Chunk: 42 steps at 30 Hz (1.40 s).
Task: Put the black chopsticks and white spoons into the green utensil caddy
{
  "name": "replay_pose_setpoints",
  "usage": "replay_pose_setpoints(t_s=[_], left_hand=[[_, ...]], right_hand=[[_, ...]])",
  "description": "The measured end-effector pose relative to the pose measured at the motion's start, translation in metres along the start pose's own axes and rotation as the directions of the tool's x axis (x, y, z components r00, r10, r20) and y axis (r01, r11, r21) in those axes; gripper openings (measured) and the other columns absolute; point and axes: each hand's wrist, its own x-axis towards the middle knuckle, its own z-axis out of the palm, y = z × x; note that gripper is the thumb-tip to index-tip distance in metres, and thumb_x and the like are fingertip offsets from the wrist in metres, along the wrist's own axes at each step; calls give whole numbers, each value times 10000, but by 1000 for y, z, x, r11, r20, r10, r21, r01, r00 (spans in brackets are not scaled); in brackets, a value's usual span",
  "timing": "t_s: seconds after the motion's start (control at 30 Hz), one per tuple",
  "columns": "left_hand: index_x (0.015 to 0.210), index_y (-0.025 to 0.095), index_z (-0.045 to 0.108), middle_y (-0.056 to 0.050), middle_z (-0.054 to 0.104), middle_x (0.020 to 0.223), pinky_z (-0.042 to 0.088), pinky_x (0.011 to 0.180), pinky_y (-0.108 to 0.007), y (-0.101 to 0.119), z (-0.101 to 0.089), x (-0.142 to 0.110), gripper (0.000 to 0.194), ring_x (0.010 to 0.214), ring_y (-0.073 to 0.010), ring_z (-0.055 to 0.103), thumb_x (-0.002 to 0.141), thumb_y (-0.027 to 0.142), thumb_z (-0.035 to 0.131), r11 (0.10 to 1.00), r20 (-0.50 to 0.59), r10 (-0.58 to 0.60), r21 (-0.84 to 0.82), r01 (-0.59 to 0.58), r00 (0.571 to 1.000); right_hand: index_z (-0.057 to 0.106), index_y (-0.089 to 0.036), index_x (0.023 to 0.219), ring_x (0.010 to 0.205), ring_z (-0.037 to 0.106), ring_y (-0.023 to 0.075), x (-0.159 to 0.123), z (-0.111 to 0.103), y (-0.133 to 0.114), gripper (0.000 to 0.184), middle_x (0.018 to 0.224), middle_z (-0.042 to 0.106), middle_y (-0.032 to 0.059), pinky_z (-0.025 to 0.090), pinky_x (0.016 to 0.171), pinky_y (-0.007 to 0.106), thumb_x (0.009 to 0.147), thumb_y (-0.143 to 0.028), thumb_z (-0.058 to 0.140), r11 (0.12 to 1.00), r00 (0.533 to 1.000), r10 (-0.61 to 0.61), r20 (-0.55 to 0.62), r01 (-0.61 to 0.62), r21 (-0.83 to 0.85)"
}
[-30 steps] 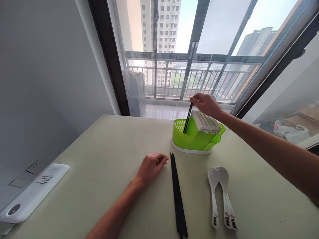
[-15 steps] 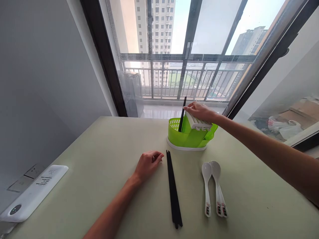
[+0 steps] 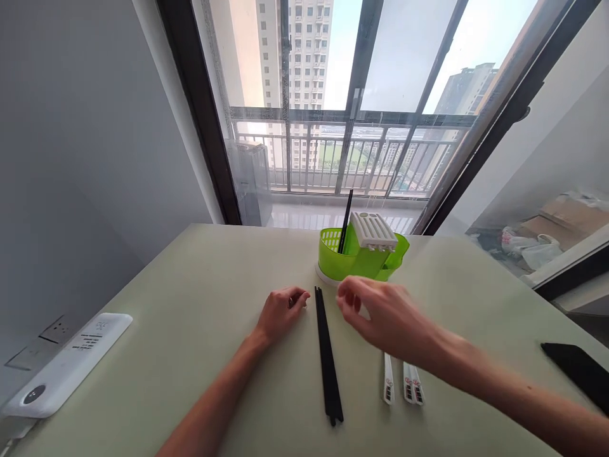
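A green cutlery holder (image 3: 354,265) with a white slotted lid stands at the table's far side. One black chopstick (image 3: 345,221) leans upright in it. Several black chopsticks (image 3: 326,357) lie together on the table in front of it. My left hand (image 3: 280,311) rests loosely curled on the table just left of their far tips, holding nothing. My right hand (image 3: 383,316) hovers empty just right of those chopsticks, fingers loosely bent and apart. It covers the bowls of the white spoons (image 3: 403,382), whose handles show beneath the wrist.
A white power strip (image 3: 66,365) lies at the left table edge by a wall socket. A black phone (image 3: 578,371) lies at the right edge. A large window and balcony railing stand behind the pale green table (image 3: 200,330).
My right hand let go of the chopstick, which now stands in the holder, and drew back toward me over the spoons. The left hand stayed put.
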Motion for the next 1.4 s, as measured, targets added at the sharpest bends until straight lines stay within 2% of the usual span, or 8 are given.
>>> replay_pose_setpoints(t_s=[0.07,0.1,0.3,0.43,0.6,0.93,1.23,1.4], left_hand=[[925,211,762,-11,749,774,450,641,-252,0,0,0,353,650,-144,605,995,454,515,1000,6,5,5,-5,1000],[924,210,760,-11,750,776,448,642,-253,0,0,0,351,652,-144,605,995,451,514,1000,8,5,7,-5,1000],[932,214,760,-7,749,777,449,655,-262,-1,0,-1,342,654,-143,599,996,442,514,1000,12,15,8,-15,1000],[910,211,756,-8,748,772,448,653,-261,0,0,0,323,654,-141,598,991,421,524,1000,12,22,17,-22,1000],[921,210,754,-9,751,785,451,669,-260,-1,0,0,308,670,-141,605,991,409,530,999,13,30,17,-30,999],[905,209,760,-18,749,783,453,669,-259,-3,1,-1,281,681,-149,613,979,377,547,999,0,32,28,-32,999],[899,214,766,-22,755,780,453,671,-254,-1,2,-2,280,686,-153,624,975,374,550,999,3,32,39,-32,999],[909,205,768,-1,761,754,447,645,-243,5,1,-2,319,634,-133,611,976,429,551,996,24,-32,-86,34,999]], right_hand=[[606,-264,923,668,701,241,-17,24,-10,137,744,745,7,303,537,311,977,-385,569,993,955,117,271,-108,-47],[616,-251,942,703,722,266,-23,34,-14,161,779,764,30,273,534,311,976,-403,579,986,925,164,343,-142,-90],[630,-191,1017,861,755,345,-31,65,-24,221,975,786,129,226,548,328,1017,-372,503,948,818,314,482,-248,-198],[614,-204,1044,866,750,321,-30,72,-18,200,977,781,110,270,564,319,1011,-348,480,956,831,293,473,-256,-142],[608,-200,1031,870,751,309,-29,79,-10,219,977,780,107,324,573,314,990,-361,466,941,804,338,488,-279,-192],[665,-116,1080,953,755,378,-11,88,-27,272,985,781,191,483,725,397,936,-207,453,898,802,427,419,-319,-304],[663,-135,1001,890,756,367,-14,93,-11,222,958,779,197,421,638,350,946,-193,456,910,822,407,398,-323,-261],[557,-228,844,738,697,224,-11,78,-3,308,824,746,52,346,581,290,1049,-350,361,946,888,324,325,-304,-112]])
